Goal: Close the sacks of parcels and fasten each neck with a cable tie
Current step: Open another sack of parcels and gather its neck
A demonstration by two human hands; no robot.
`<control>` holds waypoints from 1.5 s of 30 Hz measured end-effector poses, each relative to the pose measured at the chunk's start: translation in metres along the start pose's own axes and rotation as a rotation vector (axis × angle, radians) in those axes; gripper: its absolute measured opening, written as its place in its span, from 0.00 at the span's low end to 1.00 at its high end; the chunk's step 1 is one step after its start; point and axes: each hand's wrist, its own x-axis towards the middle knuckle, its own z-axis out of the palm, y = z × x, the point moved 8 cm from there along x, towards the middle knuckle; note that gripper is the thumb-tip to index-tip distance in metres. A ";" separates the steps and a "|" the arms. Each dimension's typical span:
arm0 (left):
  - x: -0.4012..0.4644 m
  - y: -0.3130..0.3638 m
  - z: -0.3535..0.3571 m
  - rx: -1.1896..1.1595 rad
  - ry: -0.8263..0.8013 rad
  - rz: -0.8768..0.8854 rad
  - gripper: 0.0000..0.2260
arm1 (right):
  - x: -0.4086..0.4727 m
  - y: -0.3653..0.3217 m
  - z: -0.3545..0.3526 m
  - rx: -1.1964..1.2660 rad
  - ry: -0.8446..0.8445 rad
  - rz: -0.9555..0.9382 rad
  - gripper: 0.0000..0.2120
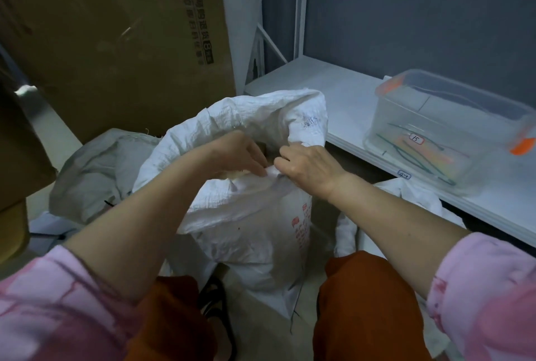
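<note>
While both hands met at the open white woven sack [246, 215] | left grip [240, 154] pinched its rim | right grip [304, 166] curled round bunched fabric.

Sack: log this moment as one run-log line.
step: gathering neck | sack: open, untied | left hand: pinching rim | right hand: gripping rim | ties: in box on shelf

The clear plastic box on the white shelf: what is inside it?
Inside the clear plastic box with orange clips lie thin cable ties in green and other colours, loose on the bottom. A white label hides some; their number cannot be told.
</note>
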 end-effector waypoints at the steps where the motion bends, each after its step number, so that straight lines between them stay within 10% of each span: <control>1: 0.002 -0.005 0.002 0.039 -0.022 -0.023 0.08 | -0.002 0.000 -0.001 0.000 0.025 -0.005 0.15; 4: 0.013 -0.016 0.027 0.220 -0.097 -0.053 0.09 | -0.007 0.004 0.006 0.031 0.074 0.017 0.14; 8: 0.008 0.009 0.030 0.619 0.254 0.149 0.07 | -0.005 0.012 0.019 0.144 -0.074 0.138 0.11; 11: -0.002 0.013 0.037 0.754 0.369 0.256 0.02 | -0.007 0.029 0.039 0.517 -0.481 0.351 0.10; 14: -0.002 0.005 0.048 0.775 0.411 0.281 0.08 | 0.006 0.037 0.033 0.838 -0.416 0.467 0.11; 19: -0.006 0.008 0.055 0.708 0.461 0.306 0.15 | 0.011 0.015 0.050 0.635 -0.546 0.387 0.12; 31: 0.000 -0.031 0.021 0.561 0.173 0.121 0.13 | -0.003 0.006 0.032 0.260 -0.156 0.102 0.17; 37: -0.021 -0.022 0.035 0.804 0.416 0.174 0.11 | -0.011 0.000 0.033 0.110 -0.100 0.047 0.18; 45: -0.002 -0.035 0.041 -0.080 -0.199 -0.070 0.15 | -0.022 -0.006 0.031 0.027 -0.060 -0.084 0.17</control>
